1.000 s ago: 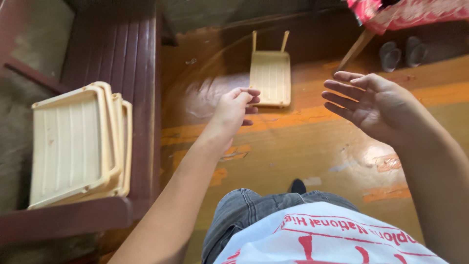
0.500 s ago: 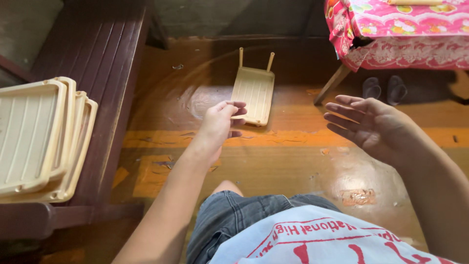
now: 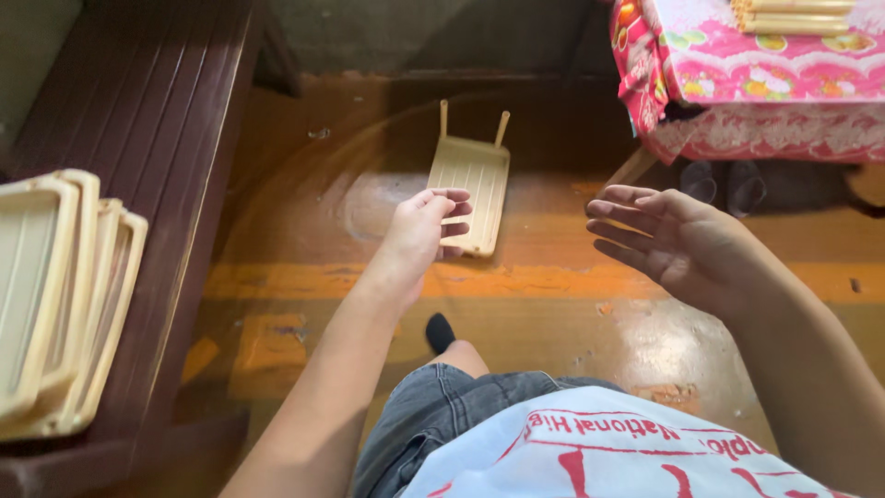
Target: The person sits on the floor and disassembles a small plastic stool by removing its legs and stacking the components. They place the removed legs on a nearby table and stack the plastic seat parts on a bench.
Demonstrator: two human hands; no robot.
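My left hand (image 3: 419, 235) is stretched forward over the floor, thumb and fingers pinched together with nothing visible between them. It lies in line with a cream plastic slatted panel (image 3: 472, 171) that rests on the orange wooden floor with two short legs pointing away. My right hand (image 3: 678, 244) hangs to the right, palm turned left, fingers spread and holding nothing. Both hands are above the floor and apart from the panel.
A stack of similar cream panels (image 3: 55, 295) lies on a dark brown bench (image 3: 157, 138) at the left. A table with a pink patterned cloth (image 3: 756, 83) at top right carries cream rods (image 3: 793, 17). Grey slippers (image 3: 724, 184) sit under it. My black-socked foot (image 3: 441, 332) shows below.
The view has swung right and up: the bench stack slid toward the left edge and the pink table came into view. Both hands keep their poses.
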